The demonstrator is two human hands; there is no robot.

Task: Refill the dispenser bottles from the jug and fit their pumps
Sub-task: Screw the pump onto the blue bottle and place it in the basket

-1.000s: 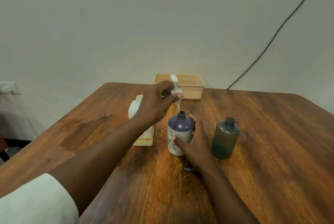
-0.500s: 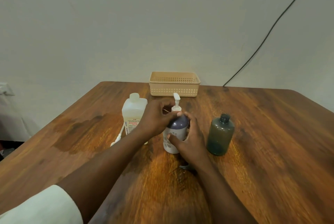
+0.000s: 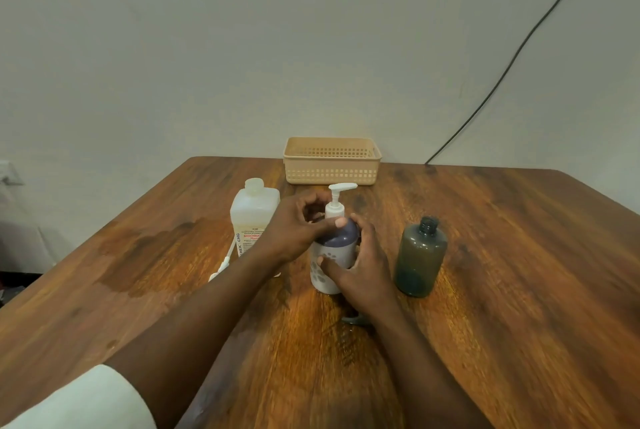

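We see a round purple-topped white dispenser bottle (image 3: pixel 333 257) with grey spots standing upright near the middle of a brown wooden table (image 3: pixel 502 290). A white plastic pump (image 3: pixel 337 198) sits in its neck, the spout pointing to the right. The left hand (image 3: pixel 298 231) is curled around the pump's collar, thumb and fingertips pinching it at the bottle's shoulder. The right hand (image 3: pixel 360 271) is wrapped around the bottle's body from the near right side, thumb across the front, clasping it firmly against the table.

Just beside that bottle on its right, apart from the right hand, stands a translucent dark grey-green bottle (image 3: pixel 420 257) with an open, capless neck; it looks to hold some liquid low down, though the tinted wall makes the level hard to judge. Behind the left hand stands a squarish translucent white jug (image 3: pixel 254 217) with a red-lettered label and an open mouth. A second white pump (image 3: pixel 221 264) lies on the table by the jug's left side, partly hidden by the left forearm. A small dark object (image 3: pixel 353 319) lies under the right wrist; we cannot tell what it is.

At the table's far edge, against the pale wall, sits a beige perforated plastic basket (image 3: pixel 331 161). A black cable (image 3: pixel 512 58) runs diagonally up the wall on the right. A white sleeve (image 3: pixel 86 401) covers the left upper arm.
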